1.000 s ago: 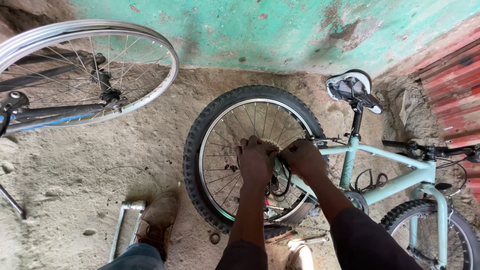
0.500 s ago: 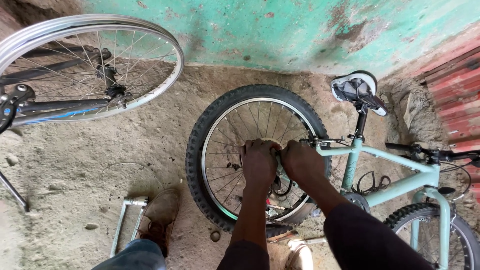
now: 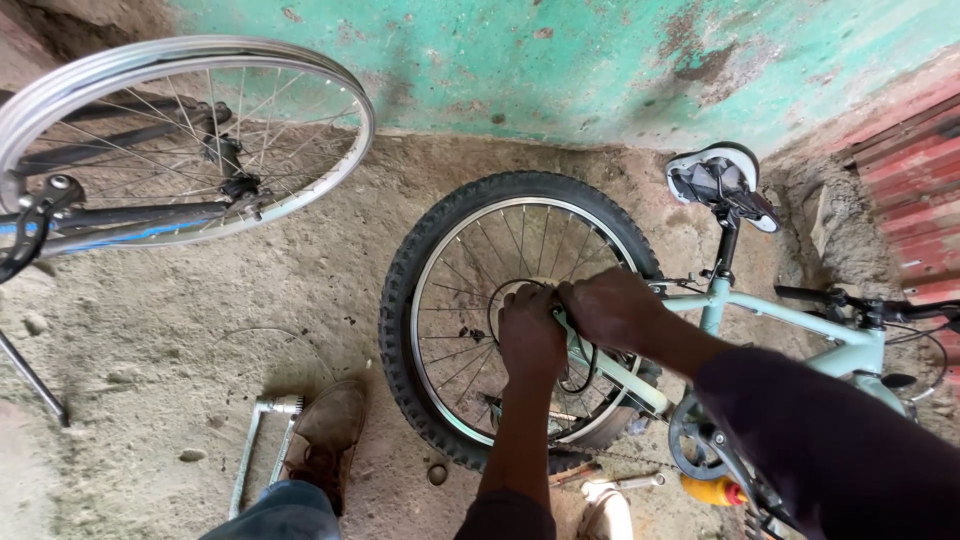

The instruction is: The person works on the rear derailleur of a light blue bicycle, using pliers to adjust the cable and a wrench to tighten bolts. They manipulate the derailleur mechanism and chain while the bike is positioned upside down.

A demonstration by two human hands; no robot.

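Observation:
A pale green bicycle (image 3: pixel 800 325) lies upside down on the dirt floor, saddle (image 3: pixel 718 180) toward the wall. Its rear wheel (image 3: pixel 450 260) has a knobby black tyre and silver spokes. My left hand (image 3: pixel 530 335) is closed at the wheel's hub. My right hand (image 3: pixel 612 308) is closed beside it, by the frame end, with a thin black cable looping below the fingers. What each hand grips is hidden by the fingers.
A bare silver wheel (image 3: pixel 300 90) on a second bike frame stands at the upper left. My brown shoe (image 3: pixel 325 440) rests beside a metal wrench (image 3: pixel 262 430). A spanner (image 3: pixel 632 483) and an orange-yellow bottle (image 3: pixel 708 491) lie under the chainring. A green wall (image 3: pixel 600 60) runs behind.
Both hands stay at the hub; the right hand has shifted slightly over the frame end. The view has drifted a little.

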